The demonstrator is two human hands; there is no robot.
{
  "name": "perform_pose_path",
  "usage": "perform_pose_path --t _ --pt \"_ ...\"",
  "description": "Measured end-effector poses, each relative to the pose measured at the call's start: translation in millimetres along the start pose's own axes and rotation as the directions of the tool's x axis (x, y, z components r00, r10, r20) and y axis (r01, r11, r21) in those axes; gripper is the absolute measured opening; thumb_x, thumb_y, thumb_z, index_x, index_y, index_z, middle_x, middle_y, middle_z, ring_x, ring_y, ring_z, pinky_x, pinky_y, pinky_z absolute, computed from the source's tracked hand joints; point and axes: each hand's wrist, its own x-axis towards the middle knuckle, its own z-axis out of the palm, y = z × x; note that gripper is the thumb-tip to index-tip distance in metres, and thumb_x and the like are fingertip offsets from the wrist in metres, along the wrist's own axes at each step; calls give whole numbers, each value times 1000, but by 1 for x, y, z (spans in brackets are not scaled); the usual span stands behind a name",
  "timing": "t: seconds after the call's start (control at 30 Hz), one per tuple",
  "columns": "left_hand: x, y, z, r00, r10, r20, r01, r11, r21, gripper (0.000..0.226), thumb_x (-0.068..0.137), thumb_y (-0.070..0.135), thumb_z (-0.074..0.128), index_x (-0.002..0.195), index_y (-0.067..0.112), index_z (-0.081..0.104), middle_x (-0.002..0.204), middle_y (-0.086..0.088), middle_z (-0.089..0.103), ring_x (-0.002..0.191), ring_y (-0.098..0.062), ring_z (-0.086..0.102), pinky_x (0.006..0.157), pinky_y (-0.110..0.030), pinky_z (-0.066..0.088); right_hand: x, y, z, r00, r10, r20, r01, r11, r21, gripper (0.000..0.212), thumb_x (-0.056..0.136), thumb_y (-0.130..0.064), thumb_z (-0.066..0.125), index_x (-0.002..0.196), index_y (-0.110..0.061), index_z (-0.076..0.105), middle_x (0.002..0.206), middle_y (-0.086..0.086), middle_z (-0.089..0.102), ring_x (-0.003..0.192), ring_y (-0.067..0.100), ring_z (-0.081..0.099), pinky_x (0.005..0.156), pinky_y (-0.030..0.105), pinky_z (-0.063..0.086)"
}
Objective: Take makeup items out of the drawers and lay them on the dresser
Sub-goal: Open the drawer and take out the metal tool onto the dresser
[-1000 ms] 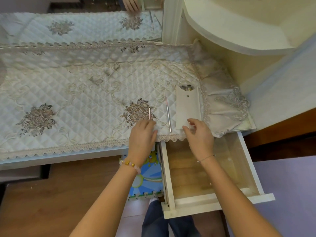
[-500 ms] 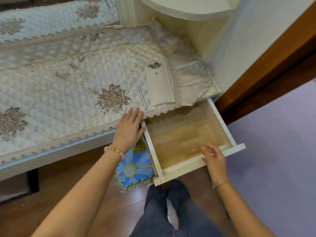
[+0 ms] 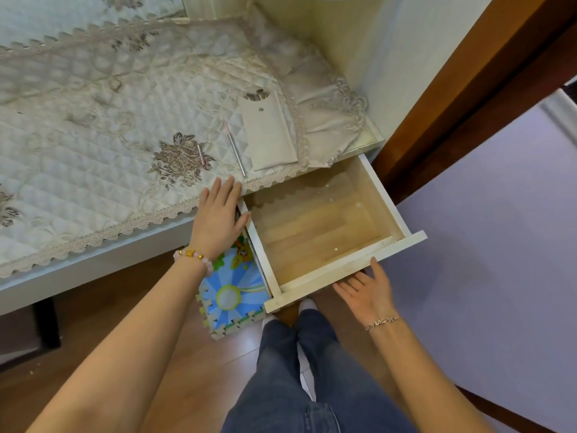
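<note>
The right hand [image 3: 368, 296] has left the pouch [image 3: 270, 135] — now palm-up beneath the drawer [image 3: 406, 243] front

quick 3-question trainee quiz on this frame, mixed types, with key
1. How many sticks lie on the cloth left of the pouch?
2. True or false: the pouch lies in the drawer.
3. The left hand rests on: A the cloth's front edge, B the pouch, C the drawer front.
Key: 1 two; 2 false; 3 A.
</note>
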Motion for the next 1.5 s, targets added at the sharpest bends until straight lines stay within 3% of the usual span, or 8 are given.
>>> perform_pose_path --t 0.2,0.5,0.83,1.07,1.27,1.37,1.5 --pt "1 0 -1 1000 -9 6 9 1000 -11 62 95 38 41 147 11 20 155 -8 17 144 -27 7 117 -44 6 17 -2 10 996 15 91 -27 991 128 69 89 -48 50 138 -1 37 138 19 45 122 34 47 109 47 34" --pt "3 -7 -5 1000 14 -9 -14 999 -31 57 94 38 42 143 10 31 151 -10 29 141 -30 19 115 -46 15 46 -9 80 980 7 200 -60 964 258 72 95 -49 37 147 -6 14 156 15 13 144 32 12 115 49 20" --pt "8 -17 -7 999 45 -19 -46 996 -71 62 91 48 25 141 14 36 148 -6 36 139 -25 26 114 -42 16 80 -24 147 964 5 264 -94 941 325 72 94 -51 36 147 -9 13 158 13 7 145 31 7 113 53 18" --pt "8 -19 -9 999 40 1 -40 995 -88 59 90 45 28 140 15 37 146 -6 40 137 -26 30 113 -43 20 98 -33 172 960 0 280 -81 958 276 75 94 -51 37 148 -8 10 157 14 7 145 32 8 113 51 17" --pt "7 -18 -9 999 37 5 -36 996 -84 57 90 43 30 140 15 38 145 -6 41 137 -26 32 113 -43 21 99 -33 165 968 -11 250 -47 973 227 67 95 -47 38 146 -8 20 155 14 20 142 32 19 111 49 26" --pt "7 -17 -11 999 34 -8 -35 995 -95 55 92 42 34 140 15 38 146 -6 39 138 -25 29 114 -41 18 93 -30 158 969 -26 245 2 995 98 61 95 -44 40 143 -7 29 148 15 35 135 32 35 106 46 34" --pt "5 -16 -13 999 36 -10 -36 994 -105 52 95 33 46 142 15 34 150 -5 33 141 -24 22 116 -40 12 78 -25 151 944 -91 318 157 969 -189 53 98 -39 37 140 -8 35 145 14 41 127 27 46 106 42 37"
